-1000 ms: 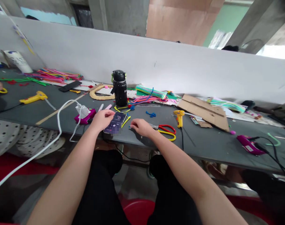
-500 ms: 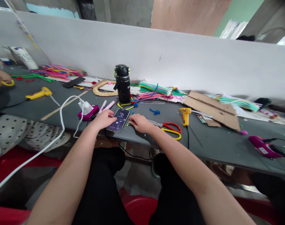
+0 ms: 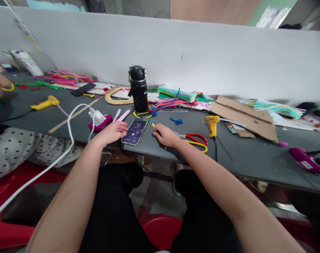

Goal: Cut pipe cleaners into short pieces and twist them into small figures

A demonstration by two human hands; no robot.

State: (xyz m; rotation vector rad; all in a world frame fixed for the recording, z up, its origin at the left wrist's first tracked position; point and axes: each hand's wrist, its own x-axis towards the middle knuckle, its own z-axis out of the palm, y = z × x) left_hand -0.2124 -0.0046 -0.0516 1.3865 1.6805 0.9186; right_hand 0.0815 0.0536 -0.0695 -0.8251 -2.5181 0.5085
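Smooth white panelling (image 3: 223, 59) stands behind a long, flat grey surface (image 3: 241, 151). Close to its front edge lies a smartphone (image 3: 132, 135), a slim rounded rectangle, screen up; the lettering on its dark display is too small to read, and part of it is pixelated. Left hand (image 3: 113, 133) rests at the phone's left side, its grip loose, fingers slightly spread and holding nothing visible; whether the fingertips touch the phone's edge I cannot tell. Right hand (image 3: 165, 135) sits just right of the phone, its grip narrow, fingers curled around a small yellow piece (image 3: 153, 125) that pokes out at the tips. Beside this hand are scissors (image 3: 196, 138) with one red and one yellow looped handle, and beyond them a yellow plastic glue gun (image 3: 212, 126). Fuzzy blue twists (image 3: 176, 121) lie farther back. Behind the phone a glossy black bottle (image 3: 139, 89) stands upright, its pale lettering starting with "D", the rest unclear. Fuzzy pastel stems (image 3: 177, 94) are bundled near the panelling, left of creased brown cardboard (image 3: 245, 116). At far left, a white tumbler (image 3: 28, 62) carries dark markings, illegible.
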